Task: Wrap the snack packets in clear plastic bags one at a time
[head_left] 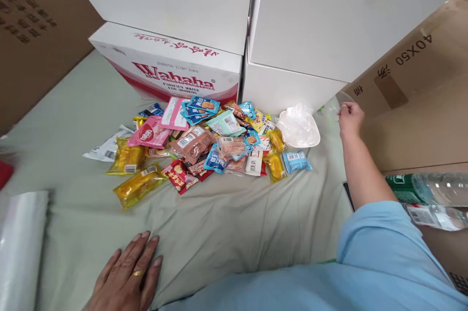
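Note:
My left hand (126,272) lies flat on the pale green cloth (234,228), fingers stretched out, a gold ring on one of them. Off to the right, my right hand (351,118) is closed in a pinch on a see-through plastic item (332,107) beside the white box; whether it is a bag or a container I cannot tell. A white bowl (310,138) with thin clear plastic in it stands left of that hand. Heaped in the middle are wrapped snacks (193,143), among them a pink packet (150,132), yellow-wrapped packs (141,186) and a light blue packet (297,161).
Behind the snacks stand a Wahaha water carton (175,69) and white boxes (303,18). Brown cartons rise at the left (44,33) and right (413,77). Plastic bottles (438,188) lie at the right. A clear plastic roll (24,247) is at the lower left.

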A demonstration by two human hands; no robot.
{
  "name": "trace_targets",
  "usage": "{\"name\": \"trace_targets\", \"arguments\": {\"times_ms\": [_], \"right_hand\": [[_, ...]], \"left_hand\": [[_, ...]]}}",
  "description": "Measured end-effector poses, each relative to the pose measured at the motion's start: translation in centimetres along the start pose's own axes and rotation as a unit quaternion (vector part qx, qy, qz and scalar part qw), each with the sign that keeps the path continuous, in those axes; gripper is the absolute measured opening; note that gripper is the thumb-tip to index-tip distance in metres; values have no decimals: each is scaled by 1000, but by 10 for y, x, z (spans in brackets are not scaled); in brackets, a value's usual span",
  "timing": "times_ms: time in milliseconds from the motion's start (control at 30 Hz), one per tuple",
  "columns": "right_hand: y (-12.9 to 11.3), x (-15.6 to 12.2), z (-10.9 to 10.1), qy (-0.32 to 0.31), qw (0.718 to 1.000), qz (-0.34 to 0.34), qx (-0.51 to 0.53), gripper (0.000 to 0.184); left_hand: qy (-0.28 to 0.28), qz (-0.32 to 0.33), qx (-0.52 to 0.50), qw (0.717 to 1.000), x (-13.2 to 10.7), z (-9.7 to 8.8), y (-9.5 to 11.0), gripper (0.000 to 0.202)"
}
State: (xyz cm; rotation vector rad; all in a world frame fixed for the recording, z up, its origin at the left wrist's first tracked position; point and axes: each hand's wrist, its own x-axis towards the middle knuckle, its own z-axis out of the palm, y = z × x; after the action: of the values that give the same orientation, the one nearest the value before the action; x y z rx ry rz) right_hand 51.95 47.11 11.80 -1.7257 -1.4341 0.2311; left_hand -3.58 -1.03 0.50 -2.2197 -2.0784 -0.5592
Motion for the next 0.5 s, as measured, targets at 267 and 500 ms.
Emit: {"name": "trace_targets", "arguments": {"times_ms": [267, 500], "right_hand": [[-60, -59, 12, -270, 961, -42, 37, 27], [-103, -68, -5, -124, 983, 18, 135, 26]], "left_hand": [[41, 22, 26, 999, 3, 1, 5, 57], [95, 26, -6, 995, 1, 2, 5, 41]]}}
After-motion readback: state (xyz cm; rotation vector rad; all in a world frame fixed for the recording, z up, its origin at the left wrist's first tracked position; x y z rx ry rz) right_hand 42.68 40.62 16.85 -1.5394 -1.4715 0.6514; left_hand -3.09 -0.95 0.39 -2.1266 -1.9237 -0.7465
